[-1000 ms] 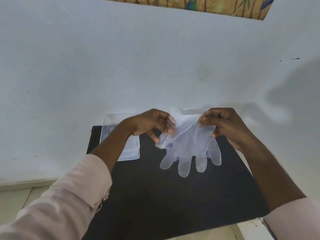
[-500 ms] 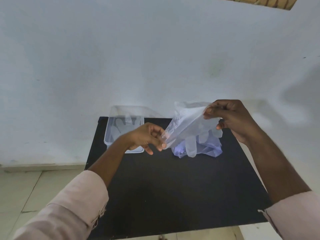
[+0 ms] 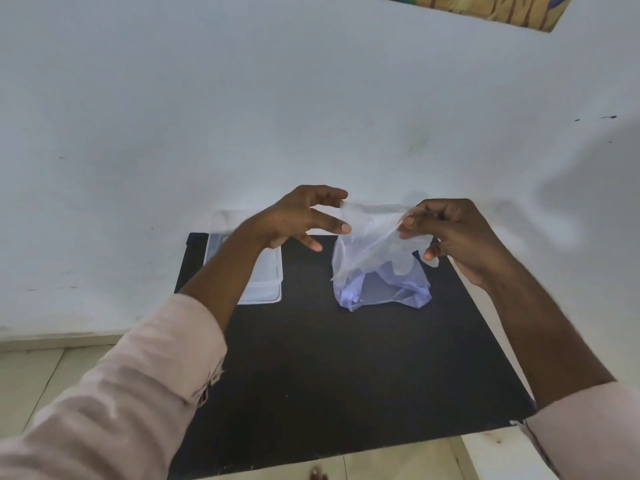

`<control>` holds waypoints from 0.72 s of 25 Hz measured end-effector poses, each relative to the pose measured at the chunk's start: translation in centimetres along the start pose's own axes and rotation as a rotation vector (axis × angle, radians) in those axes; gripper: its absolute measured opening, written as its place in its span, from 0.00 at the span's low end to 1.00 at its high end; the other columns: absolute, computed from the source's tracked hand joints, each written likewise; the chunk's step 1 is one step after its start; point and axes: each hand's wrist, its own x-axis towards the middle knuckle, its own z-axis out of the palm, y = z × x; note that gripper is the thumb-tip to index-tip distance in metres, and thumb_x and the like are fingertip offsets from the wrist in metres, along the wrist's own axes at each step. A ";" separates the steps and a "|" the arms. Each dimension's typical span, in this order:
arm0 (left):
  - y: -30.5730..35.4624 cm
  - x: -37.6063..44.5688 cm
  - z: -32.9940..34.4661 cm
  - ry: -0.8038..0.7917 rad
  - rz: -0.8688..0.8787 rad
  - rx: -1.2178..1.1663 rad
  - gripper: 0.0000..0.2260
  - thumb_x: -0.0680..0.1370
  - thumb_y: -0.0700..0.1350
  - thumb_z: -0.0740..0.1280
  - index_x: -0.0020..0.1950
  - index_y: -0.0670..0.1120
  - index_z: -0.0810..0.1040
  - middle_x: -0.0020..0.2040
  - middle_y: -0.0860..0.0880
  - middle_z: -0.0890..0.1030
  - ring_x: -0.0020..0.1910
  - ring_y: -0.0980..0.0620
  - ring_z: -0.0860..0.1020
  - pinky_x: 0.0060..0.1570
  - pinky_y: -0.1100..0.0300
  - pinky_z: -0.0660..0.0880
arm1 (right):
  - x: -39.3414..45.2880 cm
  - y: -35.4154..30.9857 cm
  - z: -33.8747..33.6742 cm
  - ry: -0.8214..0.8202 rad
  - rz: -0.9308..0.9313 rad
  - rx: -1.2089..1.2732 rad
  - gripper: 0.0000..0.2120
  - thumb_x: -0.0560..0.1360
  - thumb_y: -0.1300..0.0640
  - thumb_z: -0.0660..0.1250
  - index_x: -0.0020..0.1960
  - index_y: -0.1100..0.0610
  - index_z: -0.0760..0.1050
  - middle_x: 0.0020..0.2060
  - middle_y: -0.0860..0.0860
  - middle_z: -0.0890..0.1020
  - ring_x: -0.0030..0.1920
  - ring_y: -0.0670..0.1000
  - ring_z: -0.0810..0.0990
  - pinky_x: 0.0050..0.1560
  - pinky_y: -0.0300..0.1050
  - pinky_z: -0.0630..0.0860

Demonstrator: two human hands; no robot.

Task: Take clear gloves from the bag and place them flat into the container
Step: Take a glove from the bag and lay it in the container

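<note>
**Bag held up at the back of the black table**

Nearest me are my two pale pink sleeves [image 3: 114,407], pushed up the forearms, reaching out over the black table [image 3: 346,375]. Its near edge sits above a strip of light floor tiles [image 3: 41,375].

Further out, my right hand [image 3: 453,237] is raised above the table's right half. Its fingers are curled together and pinched on the top edge of the clear plastic bag [image 3: 377,271], so the film is pulled taut from my fingertips down to the left. The bag hangs from that grip, and its lower end appears to touch the table. Inside it I can see clear gloves [image 3: 398,261]: pale glove fingers show through the film just below my right hand, with a bluish crumple lower down in the bag's bottom.

My left hand [image 3: 304,216] is at about the same height, just left of the bag's mouth. Its fingers are spread apart and grip nothing; the uppermost fingertip is right at the bag's upper left corner, though I cannot tell whether it touches.

Beyond and beneath my left wrist, the clear container [image 3: 263,271] stands at the table's back left corner, partly hidden by my forearm. Whether anything lies in it I cannot tell. Behind everything rises the white wall [image 3: 242,98].
</note>
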 end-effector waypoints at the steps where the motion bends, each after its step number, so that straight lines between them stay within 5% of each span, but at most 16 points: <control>1: 0.4 0.3 0.2 -0.034 -0.007 0.011 0.23 0.69 0.43 0.78 0.63 0.51 0.79 0.63 0.53 0.80 0.58 0.53 0.81 0.36 0.57 0.80 | -0.2 -0.2 0.0 0.001 0.000 -0.003 0.05 0.74 0.61 0.70 0.40 0.56 0.82 0.35 0.48 0.86 0.38 0.44 0.84 0.27 0.38 0.72; 5: 0.5 0.9 1.2 -0.088 0.034 -0.022 0.08 0.75 0.42 0.73 0.53 0.43 0.84 0.54 0.45 0.85 0.54 0.50 0.84 0.33 0.57 0.79 | -1.2 -0.1 -0.2 0.035 0.014 -0.013 0.05 0.75 0.61 0.70 0.41 0.56 0.82 0.36 0.49 0.86 0.41 0.47 0.84 0.27 0.38 0.72; 11: 0.6 0.7 1.7 0.090 0.089 -0.073 0.06 0.76 0.42 0.72 0.48 0.40 0.85 0.45 0.45 0.87 0.45 0.49 0.86 0.36 0.57 0.81 | -1.7 1.2 0.0 0.190 0.026 0.104 0.06 0.77 0.56 0.68 0.49 0.54 0.84 0.39 0.51 0.87 0.42 0.51 0.86 0.25 0.36 0.72; 18: 0.6 1.2 2.0 0.219 0.149 -0.113 0.05 0.74 0.39 0.70 0.47 0.42 0.85 0.42 0.44 0.86 0.41 0.49 0.85 0.40 0.59 0.81 | 0.8 2.2 0.8 0.184 -0.010 0.211 0.06 0.78 0.56 0.67 0.48 0.54 0.84 0.41 0.52 0.87 0.43 0.51 0.87 0.27 0.38 0.75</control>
